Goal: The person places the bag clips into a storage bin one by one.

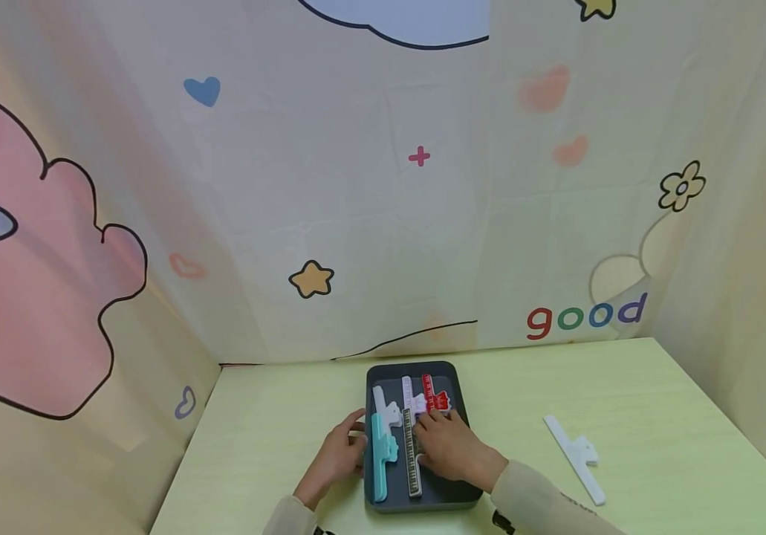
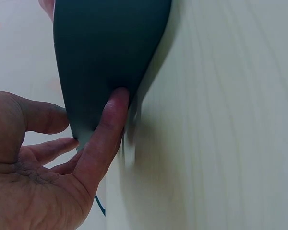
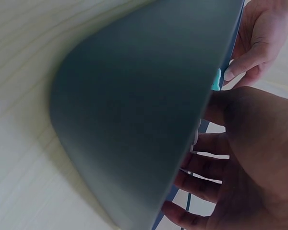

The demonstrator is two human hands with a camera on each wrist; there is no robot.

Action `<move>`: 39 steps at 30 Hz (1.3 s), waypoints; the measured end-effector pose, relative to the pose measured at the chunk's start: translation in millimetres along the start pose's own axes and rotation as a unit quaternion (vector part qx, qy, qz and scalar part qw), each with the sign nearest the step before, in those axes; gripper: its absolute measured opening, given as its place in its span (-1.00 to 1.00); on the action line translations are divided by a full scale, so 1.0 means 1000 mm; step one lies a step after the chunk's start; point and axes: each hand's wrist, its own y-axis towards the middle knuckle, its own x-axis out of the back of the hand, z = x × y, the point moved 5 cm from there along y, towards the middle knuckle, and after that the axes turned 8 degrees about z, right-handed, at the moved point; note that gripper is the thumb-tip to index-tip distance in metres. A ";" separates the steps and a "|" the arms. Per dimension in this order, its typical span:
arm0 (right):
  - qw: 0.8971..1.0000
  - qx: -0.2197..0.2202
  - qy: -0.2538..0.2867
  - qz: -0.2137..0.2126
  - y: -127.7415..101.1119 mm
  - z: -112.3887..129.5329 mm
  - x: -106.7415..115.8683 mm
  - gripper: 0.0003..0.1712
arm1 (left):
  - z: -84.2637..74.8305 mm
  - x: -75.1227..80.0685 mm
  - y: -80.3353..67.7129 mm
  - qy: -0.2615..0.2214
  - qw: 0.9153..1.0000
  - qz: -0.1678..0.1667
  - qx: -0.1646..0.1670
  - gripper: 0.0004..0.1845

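Head view shows the right hand (image 1: 446,446) lying inside a dark grey, round-cornered plastic tray (image 1: 458,496), fingers stretched forward and resting on the clips there, mostly about the white plastic clip (image 1: 411,392) and the red plastic clip (image 1: 432,394) side by side at the tray's far end. I cannot tell whether a fingertip pinches one of them or only presses. Just left of the hand lies a black clip printed like a piano keyboard (image 1: 412,461), then a teal plastic clip (image 1: 381,457) along the tray's left side, with another white clip (image 1: 385,409) beyond it.

The left hand (image 1: 337,459) is at the tray's left wall; in the left wrist view its fingers (image 2: 105,139) are fairly straight, one laid against the tray's dark outer wall, steadying rather than gripping.

By my judgement the step in hand is arranging clips in the tray, one being settled into its row. One long white plastic clip (image 1: 576,457) lies well apart on the table to the right, so a next move would call for the right hand to lift clear and reach across to it.

The surface is a pale yellow-green, wood-grained table (image 1: 657,416), set in a corner hung with cream cartoon-printed cloth (image 1: 356,186): stars, hearts and the word "good".
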 end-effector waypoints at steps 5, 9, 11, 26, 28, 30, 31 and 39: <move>1.000 0.006 -0.003 -0.008 -0.001 0.002 0.002 -0.35 | 0.001 0.000 0.001 0.004 1.000 -0.002 0.005 -0.42; 1.000 0.014 -0.001 -0.014 -0.002 0.003 0.003 -0.36 | 0.001 0.000 0.002 0.009 1.000 -0.003 0.009 -0.42; 1.000 0.017 0.002 -0.015 -0.002 0.003 0.004 -0.35 | 0.001 0.000 0.003 0.010 1.000 -0.005 0.009 -0.42; 0.999 0.016 0.025 -0.015 -0.007 0.001 0.011 -0.30 | 0.001 -0.001 0.002 0.011 1.000 -0.004 0.007 -0.42; 0.999 0.014 0.033 -0.025 -0.009 0.000 0.015 -0.32 | 0.001 -0.001 0.002 0.010 1.000 -0.005 0.006 -0.42; 0.998 0.014 0.041 -0.039 -0.012 -0.003 0.020 -0.35 | 0.001 0.000 0.002 0.011 1.000 -0.006 0.006 -0.42; 0.998 0.013 0.044 -0.048 -0.014 -0.005 0.022 -0.36 | 0.001 0.000 0.003 0.010 1.000 -0.006 0.005 -0.42; 0.992 0.009 0.056 -0.110 -0.026 -0.022 0.032 -0.40 | 0.001 0.000 0.003 0.005 1.000 -0.004 0.003 -0.41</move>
